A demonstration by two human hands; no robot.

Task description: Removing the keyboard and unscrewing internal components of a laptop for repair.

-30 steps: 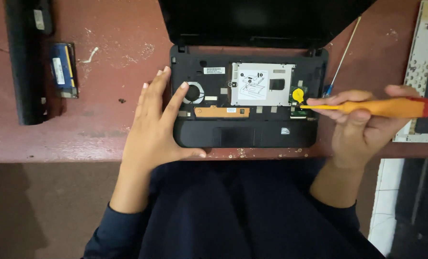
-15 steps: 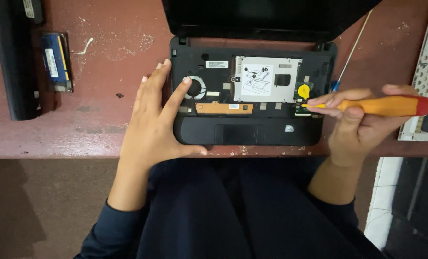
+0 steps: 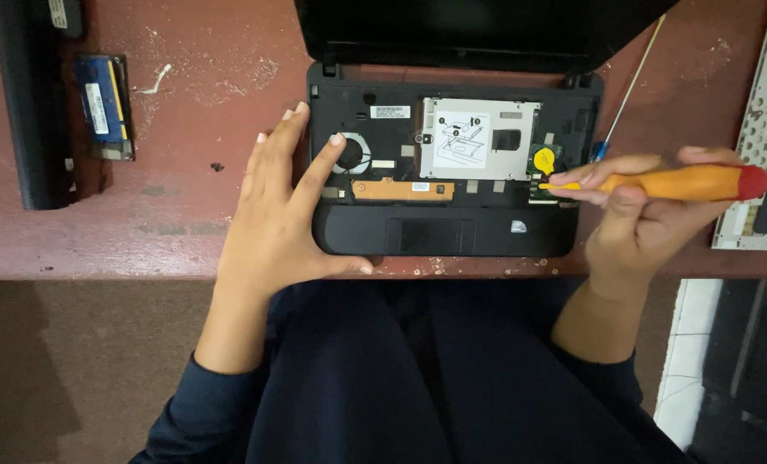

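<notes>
A small black laptop (image 3: 435,236) lies open on the red-brown table with its keyboard removed, showing a silver drive cover (image 3: 478,137), a round fan (image 3: 351,155) and a yellow disc (image 3: 544,159). My left hand (image 3: 276,215) grips the laptop's left front corner, index finger near the fan. My right hand (image 3: 637,219) holds an orange screwdriver with a red cap (image 3: 684,182); its tip sits at the laptop's inner right side just below the yellow disc.
A long black battery (image 3: 31,112) and a blue-labelled flat module (image 3: 104,107) lie at the far left. A thin blue-handled screwdriver (image 3: 628,94) rests to the laptop's right. A removed keyboard's pale underside (image 3: 757,146) lies at the right edge. The table edge (image 3: 143,277) runs near my lap.
The view has shifted slightly. Both hands keep their hold; the screwdriver stays at the same spot by the yellow disc.
</notes>
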